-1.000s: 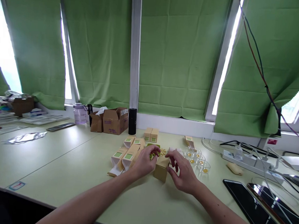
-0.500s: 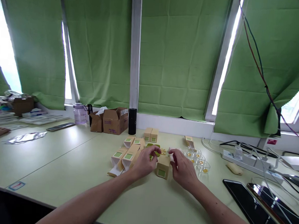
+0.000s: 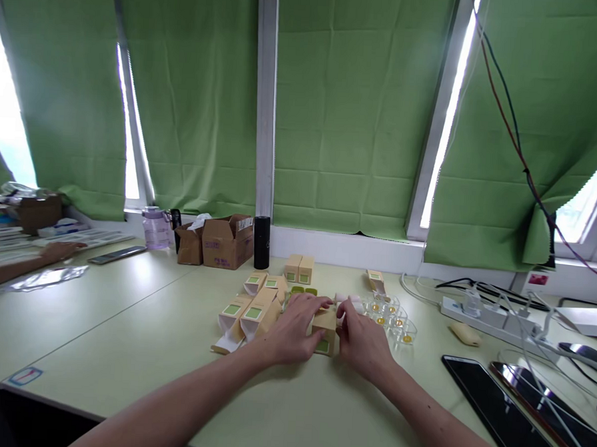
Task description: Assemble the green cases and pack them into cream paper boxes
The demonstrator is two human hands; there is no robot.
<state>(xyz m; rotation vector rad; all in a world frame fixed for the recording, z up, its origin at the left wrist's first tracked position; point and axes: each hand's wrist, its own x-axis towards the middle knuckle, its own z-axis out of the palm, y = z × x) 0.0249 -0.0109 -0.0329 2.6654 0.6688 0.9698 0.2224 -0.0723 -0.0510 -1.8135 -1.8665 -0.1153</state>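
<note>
A small tan box (image 3: 325, 333) with a green label stands on the table between my hands. My left hand (image 3: 298, 327) is around its left side, fingers over the top and thumb on the front. My right hand (image 3: 360, 333) is at the right side, thumb and index finger pinched at the box's upper edge. Several tan boxes with open flaps (image 3: 258, 313) lie left of my left hand. Behind it are green pieces (image 3: 302, 291), partly hidden. Several clear cups with yellow centres (image 3: 391, 315) stand beyond my right hand, near a pale pink roll (image 3: 350, 302).
Two closed tan boxes (image 3: 299, 269) stand farther back, near a black cylinder (image 3: 261, 243) and a brown carton (image 3: 227, 241). To the right lie a power strip (image 3: 498, 327), cables and dark tablets (image 3: 504, 408). Another person's hand (image 3: 63, 251) reaches in from the left.
My left hand has moved right and closed on the box. My right fingers have come in to its upper edge. The other person's hand has reached farther in from the left.
</note>
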